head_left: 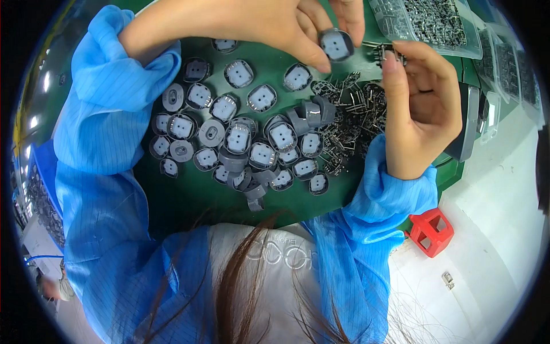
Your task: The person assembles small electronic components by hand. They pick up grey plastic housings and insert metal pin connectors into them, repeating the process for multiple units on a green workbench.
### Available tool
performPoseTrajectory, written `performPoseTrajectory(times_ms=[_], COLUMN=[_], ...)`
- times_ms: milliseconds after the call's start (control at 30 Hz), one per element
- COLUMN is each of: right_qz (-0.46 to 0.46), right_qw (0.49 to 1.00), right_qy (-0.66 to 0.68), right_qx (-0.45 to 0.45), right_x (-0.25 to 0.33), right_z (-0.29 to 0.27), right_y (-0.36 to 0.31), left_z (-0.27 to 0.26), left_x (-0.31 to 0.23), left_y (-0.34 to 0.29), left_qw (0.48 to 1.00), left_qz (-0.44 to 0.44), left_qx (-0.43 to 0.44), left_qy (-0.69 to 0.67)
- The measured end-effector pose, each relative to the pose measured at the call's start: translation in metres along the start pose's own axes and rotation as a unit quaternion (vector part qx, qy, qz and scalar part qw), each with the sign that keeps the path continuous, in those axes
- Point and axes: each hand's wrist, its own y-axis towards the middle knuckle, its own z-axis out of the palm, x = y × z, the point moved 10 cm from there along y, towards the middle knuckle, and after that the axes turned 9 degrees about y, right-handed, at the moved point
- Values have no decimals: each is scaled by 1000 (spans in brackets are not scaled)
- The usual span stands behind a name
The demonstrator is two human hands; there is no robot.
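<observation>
Near the top middle, my left hand holds a rounded grey plastic housing with a pale inner face, gripped at its edges and slightly blurred. Just right of it, my right hand pinches a small dark circuit part with metal pins between thumb and forefinger. The two parts are close but apart. Below my hands, many similar grey housings lie heaped, most showing a whitish face with two small holes. Beside them sits a tangled pile of loose pinned circuit parts.
A green work surface lies under everything. Clear plastic trays of small metal parts stand at the upper right, near a grey block. At the lower right is a red plastic frame. A blue bin stands at the left.
</observation>
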Motion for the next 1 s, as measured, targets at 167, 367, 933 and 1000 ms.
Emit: performPoseTrajectory(times_ms=[167, 367, 933, 1000], right_qz=[19, -39, -69, -126], right_qw=[996, 995, 992, 975], right_qy=[40, -63, -105, -185], right_qx=[72, 63, -21, -14], right_x=[-2, 3, 8, 19], right_z=[17, 9, 10, 15], right_y=[-3, 0, -5, -5], left_z=[-2, 3, 2, 4], left_x=[-20, -15, -21, -15], left_y=[-6, -6, -9, -7], left_qw=[998, 998, 994, 996], left_qz=[45, -8, 42, 29], left_qx=[-51, -62, -100, -80], left_qy=[-2, -23, 20, -15])
